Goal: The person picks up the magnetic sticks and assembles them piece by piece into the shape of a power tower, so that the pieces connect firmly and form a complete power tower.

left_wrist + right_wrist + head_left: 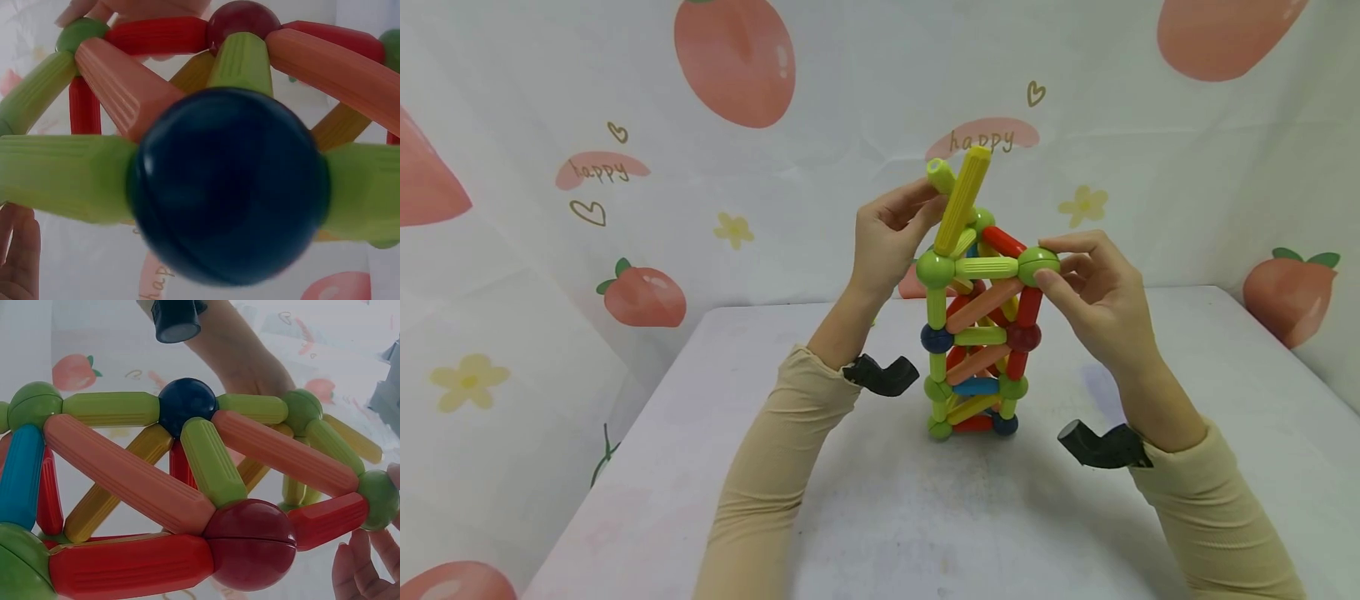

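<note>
A tower of ribbed magnetic building rods and balls [985, 337] stands upright in front of me. My left hand [887, 242], behind its upper left corner, pinches a yellow-green rod [940, 176] with thumb and fingers. At the top right corner, my right hand [1093, 296] pinches a green ball [1039, 267] between thumb and forefinger. A yellow rod [964, 200] slants up from the top left green ball [936, 269]. A dark blue ball [228, 187] fills the middle of the left wrist view. The right wrist view shows a dark red ball [251, 545] up close.
The tower rests on a pale table [715, 467]. A white backdrop cloth [850, 108] printed with fruit and flowers hangs behind it. Black curved devices are worn at the left wrist [882, 376] and right wrist [1105, 446].
</note>
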A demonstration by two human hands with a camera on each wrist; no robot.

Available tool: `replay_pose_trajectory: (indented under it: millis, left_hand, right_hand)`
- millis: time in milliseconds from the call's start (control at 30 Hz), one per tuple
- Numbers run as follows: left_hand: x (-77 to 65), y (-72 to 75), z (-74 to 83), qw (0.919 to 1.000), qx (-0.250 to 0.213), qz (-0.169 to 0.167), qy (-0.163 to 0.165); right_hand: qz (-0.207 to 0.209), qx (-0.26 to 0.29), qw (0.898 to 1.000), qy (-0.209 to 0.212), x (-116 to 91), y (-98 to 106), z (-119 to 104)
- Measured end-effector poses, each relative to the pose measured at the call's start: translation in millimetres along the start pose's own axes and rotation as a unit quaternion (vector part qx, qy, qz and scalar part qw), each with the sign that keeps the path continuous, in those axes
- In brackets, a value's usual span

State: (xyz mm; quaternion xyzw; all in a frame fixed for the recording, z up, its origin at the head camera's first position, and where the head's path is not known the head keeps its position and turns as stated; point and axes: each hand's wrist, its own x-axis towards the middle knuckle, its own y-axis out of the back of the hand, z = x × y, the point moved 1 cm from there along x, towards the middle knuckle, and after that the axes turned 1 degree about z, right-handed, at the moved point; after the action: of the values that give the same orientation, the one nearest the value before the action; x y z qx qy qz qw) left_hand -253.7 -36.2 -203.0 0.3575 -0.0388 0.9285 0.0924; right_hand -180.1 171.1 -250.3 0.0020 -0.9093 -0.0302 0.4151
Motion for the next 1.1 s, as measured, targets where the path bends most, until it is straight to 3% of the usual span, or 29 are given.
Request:
replay_pose_trajectory:
  millis: [167,333,467,767,933,1100]
  left_hand:
    - [4.2,-4.4,-1.8,0.9982,0.012,-0.003,0.058]
    - [5.3,-5.5,-5.4,0.9919,-0.012,-0.008,0.126]
    - [5.7,-5.5,-9.1,0.9868,-0.015,-0.009,0.161]
    - [5.3,-7.4,-15.7,0.983,-0.048,-0.034,0.174]
    - [3.0,2.9,-22.7,0.9839,0.014,-0.037,0.174]
    - [-4.7,26.3,-40.6,0.9779,0.08,-0.02,0.192]
  right_hand:
    - [0.001,0.002,1.0,0.0,0,0,0]
    - [-0.002,0.008,1.0,0.005,1,0,1]
    - [-0.001,0.011,1.0,0.01,1,0,2]
    - [0.0,0.016,1.0,0.011,1,-1,2]
    - [-0.001,0.015,1.0,0.01,1,-1,2]
    - [0.001,0.018,1.0,0.01,0,0,3]
